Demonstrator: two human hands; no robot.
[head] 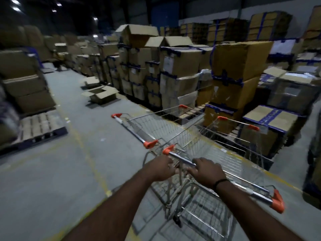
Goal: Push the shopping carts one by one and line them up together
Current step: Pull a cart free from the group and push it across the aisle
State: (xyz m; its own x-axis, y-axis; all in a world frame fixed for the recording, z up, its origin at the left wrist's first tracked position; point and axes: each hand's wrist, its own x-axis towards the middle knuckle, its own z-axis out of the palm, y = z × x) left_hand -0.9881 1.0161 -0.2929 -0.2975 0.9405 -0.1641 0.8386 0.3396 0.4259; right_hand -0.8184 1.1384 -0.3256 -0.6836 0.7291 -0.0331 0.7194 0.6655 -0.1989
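Two wire shopping carts with orange handle caps stand close together on the grey floor. The near cart (231, 159) has a chrome handle bar (243, 185) running from centre to lower right. My left hand (160, 168) grips that bar near its left orange cap. My right hand (206, 169) curls over the bar a little further right, with a black band on the wrist. The far cart (156, 122) sits just ahead and to the left, its handle (132, 131) almost touching the near cart's left cap.
Tall stacks of taped cardboard boxes (234, 66) on pallets line the right side, right behind the carts. An open box (100, 94) lies on the aisle floor. A low pallet (38, 129) and more boxes stand at left. Yellow floor lines (90, 157) cross the aisle.
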